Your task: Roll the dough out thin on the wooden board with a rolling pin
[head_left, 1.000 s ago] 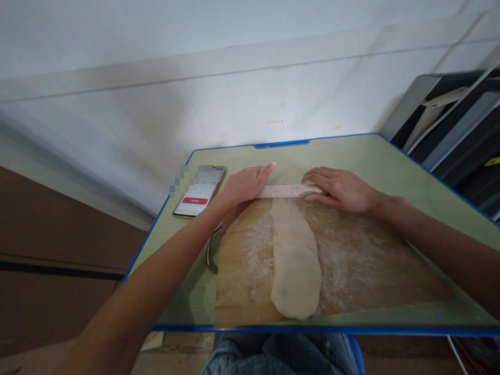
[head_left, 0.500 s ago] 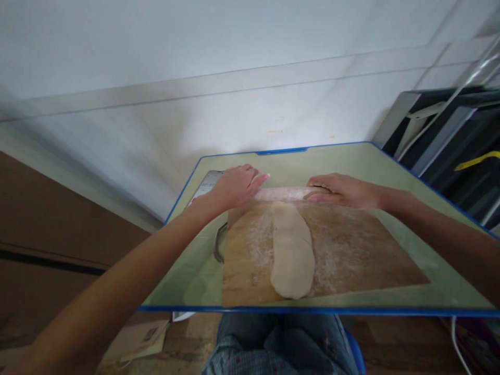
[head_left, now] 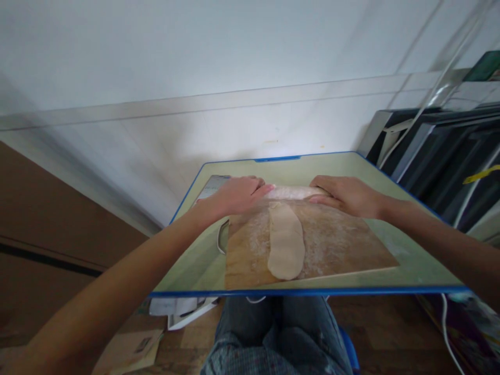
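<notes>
A floury rolling pin (head_left: pixel 291 192) lies crosswise at the far edge of a wooden board (head_left: pixel 347 239). My left hand (head_left: pixel 247 194) is closed around its left end, thumb along the top. Around the right end my right hand (head_left: pixel 339 192) is wrapped, fingers over and thumb on the near side. Nearer to me, a long flat strip of dough (head_left: pixel 286 242) stretches down the board, its far end just short of the pin. Loose flour dusts the wood on both sides of the dough.
The board rests on a pale green table (head_left: pixel 187 271) with a blue rim. Beyond my left wrist lies a phone (head_left: pixel 213 186), partly hidden. A metal handle (head_left: pixel 221 237) sticks out left of the board. Dark flat panels (head_left: pixel 437 151) lean at the right; a white wall stands behind.
My left hand has closed more over the pin's end, its fingers curling down. The view has shifted slightly, so the table appears a little smaller. The dough keeps its place on the board.
</notes>
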Action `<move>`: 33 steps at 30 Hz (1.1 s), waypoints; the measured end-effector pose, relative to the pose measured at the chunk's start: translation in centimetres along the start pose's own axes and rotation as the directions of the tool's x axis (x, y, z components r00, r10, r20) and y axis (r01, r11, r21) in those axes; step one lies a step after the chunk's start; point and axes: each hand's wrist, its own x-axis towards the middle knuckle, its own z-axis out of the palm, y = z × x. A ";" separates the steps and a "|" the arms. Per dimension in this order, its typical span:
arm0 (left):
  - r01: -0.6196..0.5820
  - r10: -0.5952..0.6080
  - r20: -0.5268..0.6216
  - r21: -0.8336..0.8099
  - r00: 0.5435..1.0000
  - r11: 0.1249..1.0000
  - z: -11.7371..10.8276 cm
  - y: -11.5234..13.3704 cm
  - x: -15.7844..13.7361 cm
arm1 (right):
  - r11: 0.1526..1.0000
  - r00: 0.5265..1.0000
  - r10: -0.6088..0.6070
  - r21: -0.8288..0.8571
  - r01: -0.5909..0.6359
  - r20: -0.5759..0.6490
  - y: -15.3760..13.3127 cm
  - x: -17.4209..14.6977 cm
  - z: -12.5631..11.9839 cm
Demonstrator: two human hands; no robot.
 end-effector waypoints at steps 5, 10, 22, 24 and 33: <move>0.065 -0.168 -0.472 -0.227 0.865 0.972 2.0 0.5 -2.2 | 0.972 0.988 0.146 0.194 -0.134 -0.044 0.9 -1.6 1.5; -0.110 -0.018 -0.241 -0.507 0.970 0.855 4.2 2.5 -3.1 | 0.865 0.917 0.365 0.424 -0.270 -0.160 2.4 -1.9 3.8; -0.152 0.152 -0.011 -0.027 0.988 0.988 4.2 2.3 -2.1 | 0.775 0.872 0.429 0.592 -0.222 -0.235 2.1 -2.1 5.2; -0.115 0.114 -0.014 -0.019 0.993 0.993 4.3 2.2 -1.7 | 0.765 0.869 0.432 0.608 -0.212 -0.240 2.2 -2.2 5.3; -0.255 0.286 0.176 -0.177 0.942 0.950 5.9 3.1 -0.8 | 0.751 0.868 0.433 0.630 -0.198 -0.243 2.2 -2.2 5.5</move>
